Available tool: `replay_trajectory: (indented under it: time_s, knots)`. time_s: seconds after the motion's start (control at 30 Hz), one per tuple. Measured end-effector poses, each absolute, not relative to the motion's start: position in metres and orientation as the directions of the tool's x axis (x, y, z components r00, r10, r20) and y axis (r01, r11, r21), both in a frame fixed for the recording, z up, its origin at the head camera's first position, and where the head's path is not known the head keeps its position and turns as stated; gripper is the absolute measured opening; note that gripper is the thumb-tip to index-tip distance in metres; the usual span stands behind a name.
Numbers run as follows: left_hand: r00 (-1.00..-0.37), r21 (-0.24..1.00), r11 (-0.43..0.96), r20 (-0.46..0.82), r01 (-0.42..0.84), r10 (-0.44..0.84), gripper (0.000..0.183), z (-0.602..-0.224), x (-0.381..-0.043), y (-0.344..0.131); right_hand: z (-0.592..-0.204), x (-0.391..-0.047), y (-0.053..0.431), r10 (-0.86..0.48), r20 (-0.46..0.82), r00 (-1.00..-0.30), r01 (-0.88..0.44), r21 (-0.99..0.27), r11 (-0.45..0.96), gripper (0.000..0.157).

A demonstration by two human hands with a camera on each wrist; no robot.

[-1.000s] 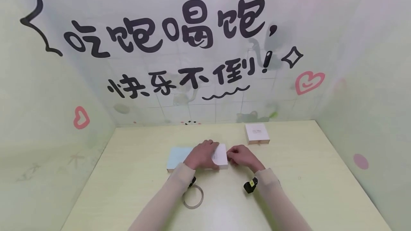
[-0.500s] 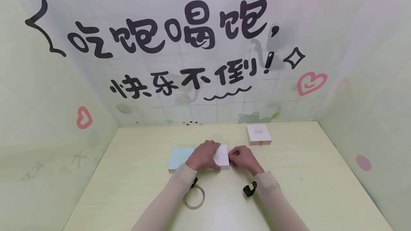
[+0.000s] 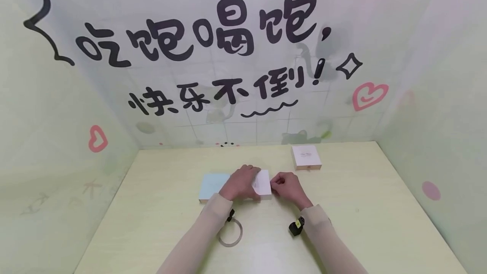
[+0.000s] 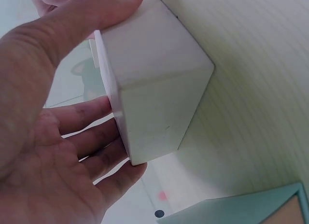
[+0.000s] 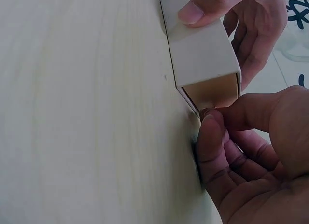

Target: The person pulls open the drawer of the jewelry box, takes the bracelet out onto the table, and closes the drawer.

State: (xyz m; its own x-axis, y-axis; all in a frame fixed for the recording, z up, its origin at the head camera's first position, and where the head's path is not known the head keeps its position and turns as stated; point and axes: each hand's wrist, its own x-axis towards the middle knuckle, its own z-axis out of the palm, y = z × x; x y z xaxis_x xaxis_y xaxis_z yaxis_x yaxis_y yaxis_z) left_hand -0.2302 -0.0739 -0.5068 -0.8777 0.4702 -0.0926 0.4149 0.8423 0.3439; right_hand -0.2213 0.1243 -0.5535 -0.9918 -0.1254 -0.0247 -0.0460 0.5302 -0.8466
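A small white drawer box (image 3: 263,184) stands on the table in front of me. My left hand (image 3: 241,183) grips it, thumb on the near side and fingers on the far side, as the left wrist view shows. The tan drawer front (image 5: 215,90) sits at the box's right end, just inside the white sleeve. There my right hand (image 3: 289,187) pinches a small pull on the drawer front between thumb and index finger. The pull itself is mostly hidden by the fingertips. A light blue box (image 3: 213,184) lies left of the white one, partly covered by my left hand.
Another white box (image 3: 306,157), with print on its lid, stands near the back edge of the table (image 3: 342,231), to the right. A grey ring (image 3: 230,245) shows beside my left forearm. Wall panels with large lettering close in the back and sides.
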Motion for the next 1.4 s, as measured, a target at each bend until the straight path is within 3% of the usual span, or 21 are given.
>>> replay_trajectory:
  time_s: [1.4]
  knots:
    - [-0.882, 0.349, 0.843, -0.087, 0.409, 0.464, 0.09, -0.509, -0.229, -0.077, -0.55, -0.218, 0.171, -0.086, -0.05, -0.995, -0.013, -0.79, 0.613, 0.007]
